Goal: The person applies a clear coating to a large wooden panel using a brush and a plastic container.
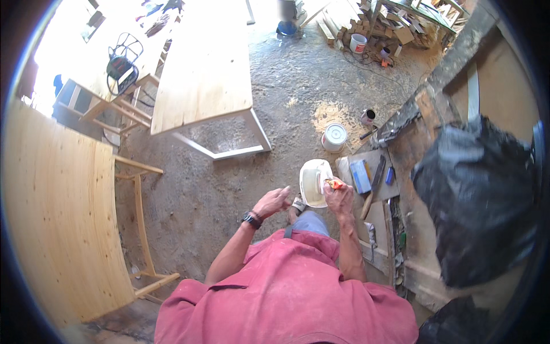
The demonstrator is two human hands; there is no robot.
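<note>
My right hand (pixel 341 200) is closed round an orange-handled paintbrush (pixel 336 184), held at the right side of a white plastic tub (pixel 307 195). Pale stuff shows inside the tub; the brush's bristles are hard to make out. To the left of the tub, my left hand (pixel 274 203) hangs in the air with its fingers loosely apart and nothing in them. A dark watch sits on that wrist. Just right of the tub, on the bench, lie a blue and white box (pixel 360 176), a long dark-bladed tool (pixel 378 173) and a small blue object (pixel 390 175).
A lidded white bucket (pixel 334 137) and an open can (pixel 368 116) stand beyond the tub. Wooden tables (pixel 203 80) occupy the left, one tipped with its top (pixel 63 212) upright. A black plastic bag (pixel 475 200) covers the right side. Offcuts (pixel 355 23) are piled at the back.
</note>
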